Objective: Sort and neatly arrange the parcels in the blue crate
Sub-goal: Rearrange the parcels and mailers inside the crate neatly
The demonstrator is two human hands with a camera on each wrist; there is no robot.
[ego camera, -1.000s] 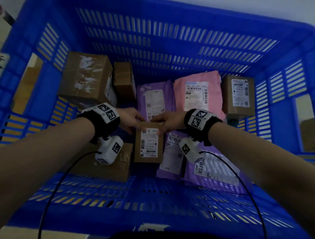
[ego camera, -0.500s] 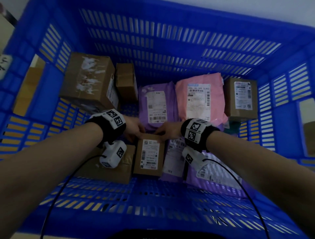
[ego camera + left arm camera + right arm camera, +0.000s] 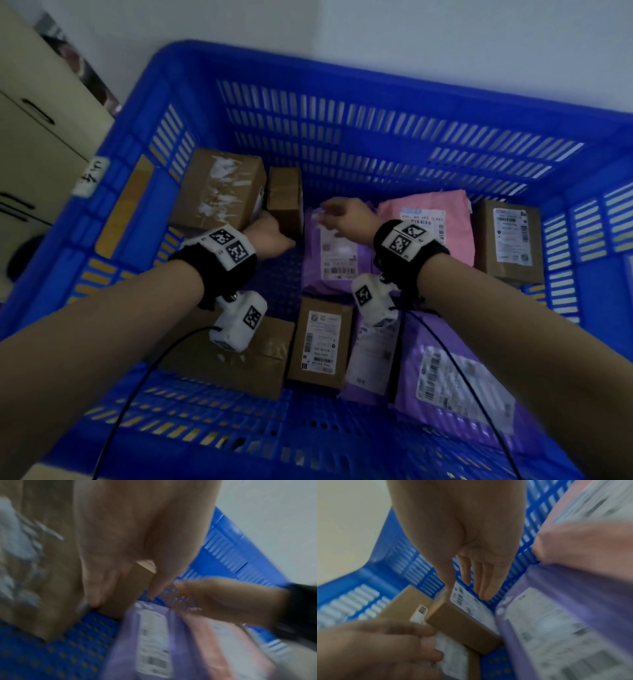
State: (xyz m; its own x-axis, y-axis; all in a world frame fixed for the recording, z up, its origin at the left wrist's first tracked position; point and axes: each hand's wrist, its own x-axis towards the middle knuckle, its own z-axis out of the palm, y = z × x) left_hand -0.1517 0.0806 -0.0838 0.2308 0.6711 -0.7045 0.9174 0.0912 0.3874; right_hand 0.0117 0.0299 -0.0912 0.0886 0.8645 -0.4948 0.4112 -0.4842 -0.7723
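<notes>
Inside the blue crate (image 3: pixel 342 113), a small brown box (image 3: pixel 284 198) stands on edge at the back, beside a large taped brown box (image 3: pixel 219 192). My left hand (image 3: pixel 277 236) straddles the small brown box (image 3: pixel 130 588), one finger wedged against the large box (image 3: pixel 56 574) and the thumb on the other side. My right hand (image 3: pixel 325 214) hovers with straight fingers over the top end of a purple mailer (image 3: pixel 335 253), just right of the small box (image 3: pixel 462 626). A small labelled box (image 3: pixel 318 342) lies flat near the front, free of both hands.
A pink mailer (image 3: pixel 428 226) and a labelled brown box (image 3: pixel 510 240) lie at the back right. A flat brown box (image 3: pixel 239 359) and two purple mailers (image 3: pixel 455 377) fill the front. A cream cabinet (image 3: pixel 37 137) stands left of the crate.
Both hands have let go of the small labelled box at the front and moved to the back of the crate. The left now grips the upright small box; the head view has lifted.
</notes>
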